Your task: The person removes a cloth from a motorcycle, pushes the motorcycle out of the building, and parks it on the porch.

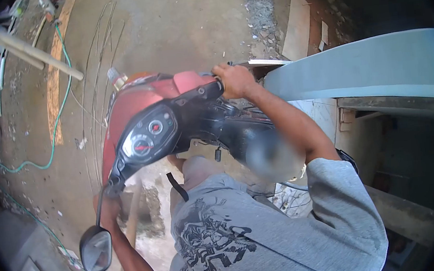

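Observation:
A red and black motor scooter (137,98) stands in front of my body, its handlebar turned at an angle. My right hand (235,80) is closed round the right handlebar grip (216,86). On the other side, my left hand (107,204) is wrapped round the left end of the handlebar, partly hidden by the mirror stalk. A round rear-view mirror (96,250) sticks out below that hand. Between both hands lies the instrument panel (146,134) with its dials. The black seat (249,143) is beside my right leg, under my right arm.
A pale blue-grey curved panel (356,67) juts in at the right. Long thin rods (95,58), a wooden plank (59,72) and a green hose (63,111) lie on the ground at the left. Rubble (263,18) and a board (296,26) lie ahead.

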Motion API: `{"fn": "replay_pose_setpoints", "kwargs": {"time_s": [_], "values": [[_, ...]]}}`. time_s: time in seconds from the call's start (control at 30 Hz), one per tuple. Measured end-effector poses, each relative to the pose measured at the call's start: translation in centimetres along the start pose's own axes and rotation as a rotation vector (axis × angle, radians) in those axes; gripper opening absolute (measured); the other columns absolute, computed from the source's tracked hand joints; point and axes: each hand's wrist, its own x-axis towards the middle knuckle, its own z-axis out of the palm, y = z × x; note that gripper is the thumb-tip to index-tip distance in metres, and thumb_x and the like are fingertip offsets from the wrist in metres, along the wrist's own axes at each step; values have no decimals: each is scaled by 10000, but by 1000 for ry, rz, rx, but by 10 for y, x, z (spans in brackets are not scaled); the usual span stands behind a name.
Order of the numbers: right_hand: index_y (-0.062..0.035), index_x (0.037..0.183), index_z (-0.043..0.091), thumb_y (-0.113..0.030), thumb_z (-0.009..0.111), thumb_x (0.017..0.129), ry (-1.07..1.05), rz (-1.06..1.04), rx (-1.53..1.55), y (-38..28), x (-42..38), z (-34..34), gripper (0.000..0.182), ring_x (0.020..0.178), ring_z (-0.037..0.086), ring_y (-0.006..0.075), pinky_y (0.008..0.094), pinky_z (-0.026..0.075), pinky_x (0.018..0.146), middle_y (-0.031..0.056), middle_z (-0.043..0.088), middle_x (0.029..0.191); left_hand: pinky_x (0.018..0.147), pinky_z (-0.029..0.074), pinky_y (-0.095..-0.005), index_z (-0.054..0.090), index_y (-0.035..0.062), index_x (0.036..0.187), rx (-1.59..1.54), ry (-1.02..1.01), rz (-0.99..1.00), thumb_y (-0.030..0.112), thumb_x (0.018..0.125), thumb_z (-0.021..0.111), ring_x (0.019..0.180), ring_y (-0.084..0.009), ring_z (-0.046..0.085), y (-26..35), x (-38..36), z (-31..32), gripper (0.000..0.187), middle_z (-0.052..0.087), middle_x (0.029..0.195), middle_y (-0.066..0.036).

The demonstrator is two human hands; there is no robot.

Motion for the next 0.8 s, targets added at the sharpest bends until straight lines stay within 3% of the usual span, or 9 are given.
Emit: {"fn": "replay_pose_setpoints", "kwargs": {"time_s": [0.03,0.13,0.23,0.33,0.47,0.53,0.7,0.8], "values": [[-115,1166,595,-296,758,730,-37,10,-9,-20,47,-20,499,978,682,372,497,550,845,141,644,1120,922,512,-442,647,32,1201,42,-29,-27,94,775,656,1087,-419,652,8,25,-40,431,697,1100,-232],[-107,1177,595,-280,781,701,-65,44,0,-30,60,-18,539,982,683,368,490,553,843,137,635,1136,883,511,-465,647,21,1169,-59,-15,34,93,763,616,1047,-430,656,-21,54,-46,414,693,1072,-244],[-95,1184,591,-245,790,682,-33,55,9,-36,78,-24,560,979,685,365,486,557,828,131,626,1137,690,545,-464,739,15,1006,-42,120,145,116,735,701,859,-423,706,-22,81,-65,291,701,851,-261],[-98,1201,581,-217,795,670,-119,136,44,-59,97,-22,585,962,689,367,489,557,814,132,627,1130,692,546,-463,737,2,976,40,121,158,114,744,692,842,-425,707,-18,123,-112,262,700,835,-259],[-106,1231,567,-203,788,675,-76,228,130,-63,104,4,606,943,695,370,496,560,816,135,621,1174,696,545,-477,724,-4,923,67,125,266,135,738,720,804,-435,698,-40,172,-122,231,688,781,-251],[-114,1246,567,-207,778,685,-21,238,182,-63,91,-1,607,944,698,369,496,563,817,132,615,1209,671,545,-492,734,52,876,187,6,259,181,742,744,775,-459,677,-39,178,-134,186,683,761,-236],[-141,1346,555,-235,771,705,22,260,181,-71,120,-16,683,936,712,367,489,579,797,117,588,1295,638,533,-513,726,69,836,234,92,241,256,779,728,754,-468,666,-22,205,-160,195,671,745,-235],[-145,1297,577,-325,803,686,81,227,170,-79,151,2,677,921,717,339,473,584,756,96,595,1313,631,527,-522,721,59,801,327,72,254,250,788,723,751,-473,661,-51,238,-164,191,665,743,-246]]}}
